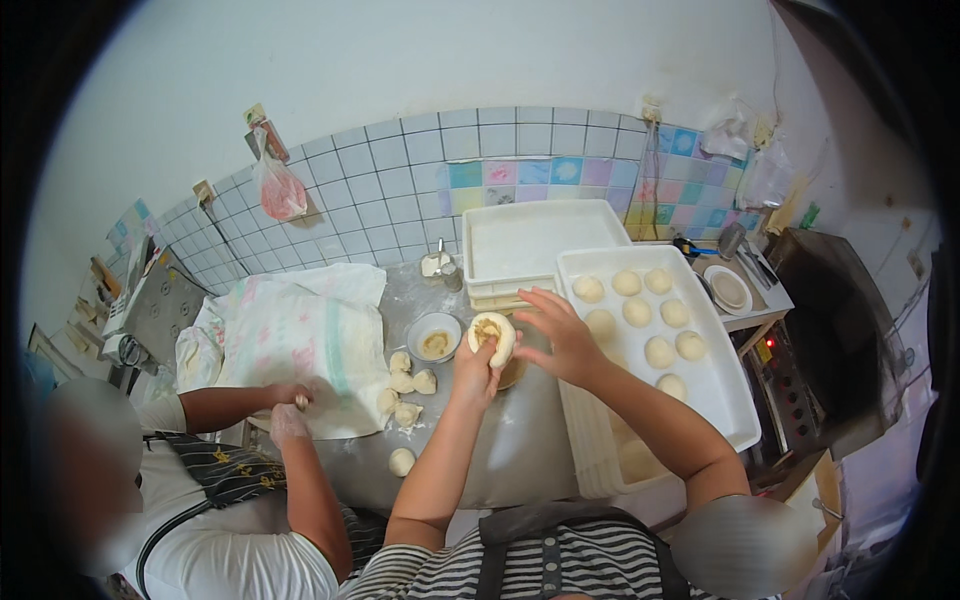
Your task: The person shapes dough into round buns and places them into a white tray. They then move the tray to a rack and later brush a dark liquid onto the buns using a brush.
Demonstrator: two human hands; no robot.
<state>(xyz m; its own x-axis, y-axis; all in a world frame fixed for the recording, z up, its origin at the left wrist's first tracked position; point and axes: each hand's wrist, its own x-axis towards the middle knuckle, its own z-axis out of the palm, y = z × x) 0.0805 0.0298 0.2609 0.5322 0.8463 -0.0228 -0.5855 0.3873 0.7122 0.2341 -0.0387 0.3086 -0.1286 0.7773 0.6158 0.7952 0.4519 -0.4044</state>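
Observation:
My left hand holds a cupped piece of dough, its thumb pressed into the hollow, where a brownish filling shows. Just to the right, my right hand is raised with its fingers spread and nothing in it. Beside the dough on the left stands a white bowl with some brownish stuff inside. Another round container is partly hidden behind my left hand. Several rough dough lumps lie on the metal worktop, and one smoother dough ball sits nearer to me.
Stacked white trays, the top one bearing several dough balls, stand at the right. Behind is another white tray. A patterned cloth covers the worktop's left part, where a co-worker's hands handle a small piece, perhaps dough.

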